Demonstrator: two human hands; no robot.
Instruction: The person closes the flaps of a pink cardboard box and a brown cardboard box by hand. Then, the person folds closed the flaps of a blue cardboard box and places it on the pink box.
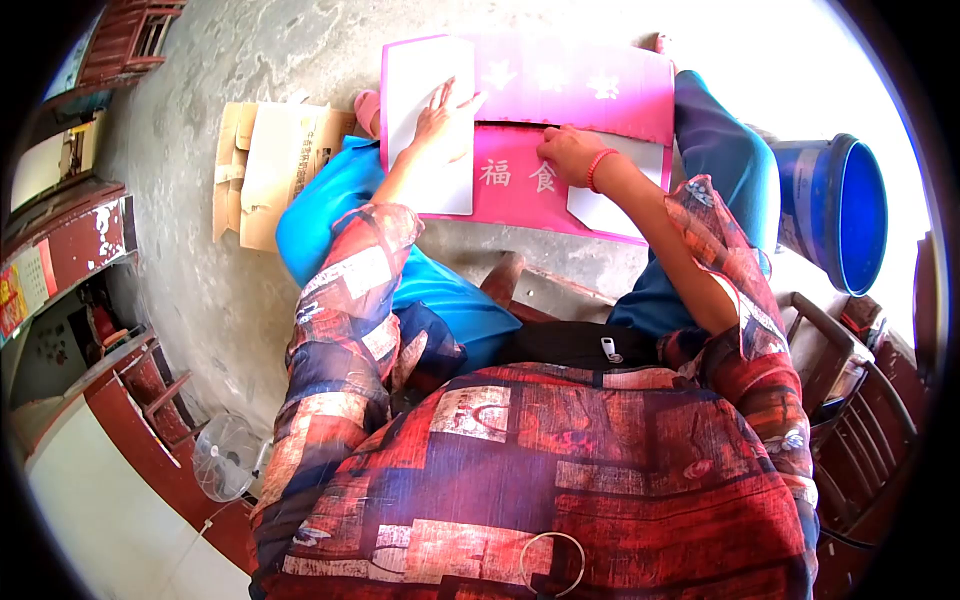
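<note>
Pink carton (560,85) spans the knees (315,220), pale characters on its face. Flap positioning appears in hand. Left hand (438,130): fingers apart, on left white flap (430,185). Right hand (575,155): fingers bent at central slit (510,125), beside right white flap (612,212); grip cannot be told. Next move calls for steady left-side support.

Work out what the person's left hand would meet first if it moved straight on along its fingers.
The left hand would first pass over more of the white panel beneath it, then beyond its far edge to the grey floor, probably lower, though depth is unclear.
</note>
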